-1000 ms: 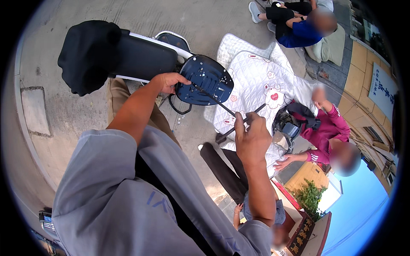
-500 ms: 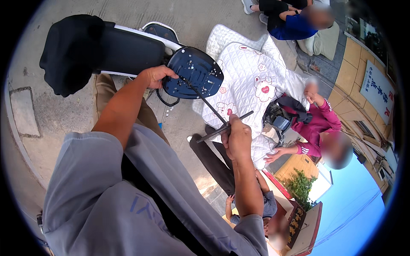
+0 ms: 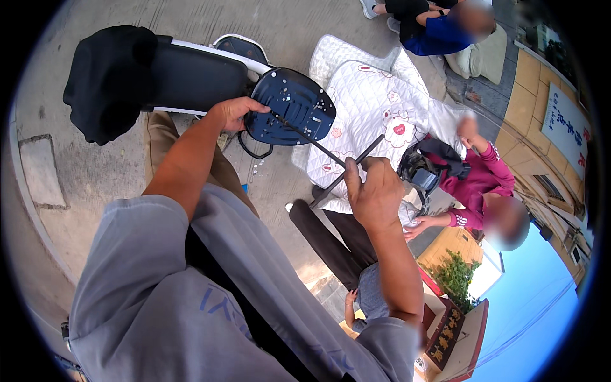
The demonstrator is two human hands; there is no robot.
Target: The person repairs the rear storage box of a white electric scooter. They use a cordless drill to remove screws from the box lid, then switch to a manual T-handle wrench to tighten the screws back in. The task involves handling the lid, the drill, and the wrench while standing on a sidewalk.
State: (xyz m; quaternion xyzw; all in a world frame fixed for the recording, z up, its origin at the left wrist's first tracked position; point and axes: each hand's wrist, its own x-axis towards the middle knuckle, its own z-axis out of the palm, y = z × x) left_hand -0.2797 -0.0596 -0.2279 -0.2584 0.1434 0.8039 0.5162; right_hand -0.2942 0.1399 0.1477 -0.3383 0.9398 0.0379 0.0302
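Note:
A dark metal plate (image 3: 296, 95) with holes and several small light specks or pieces sits at the end of a black scooter seat (image 3: 197, 79). My left hand (image 3: 239, 116) is closed at the plate's lower left edge, thumb and fingers around the far end of a long dark rod (image 3: 316, 146) that lies slanted across the plate. My right hand (image 3: 373, 194) grips the near end of that rod, where a dark crossbar (image 3: 371, 146) crosses it. My index finger and thumb wrap the junction. A black looped bracket (image 3: 258, 155) shows below the plate.
A white quilted cover (image 3: 356, 102) lies beyond the plate. A person in magenta (image 3: 474, 191) holds it at right, beside dark gear (image 3: 425, 179). A person in blue (image 3: 433, 35) sits at top right; another's dark trousers (image 3: 318, 242) are below. A black cover (image 3: 102, 83) drapes the scooter's left end.
The crossbar in my right hand turned flatter half a second ago and is steeper again now, with my wrist turned along. My left hand stays at the plate. The view shifted slightly.

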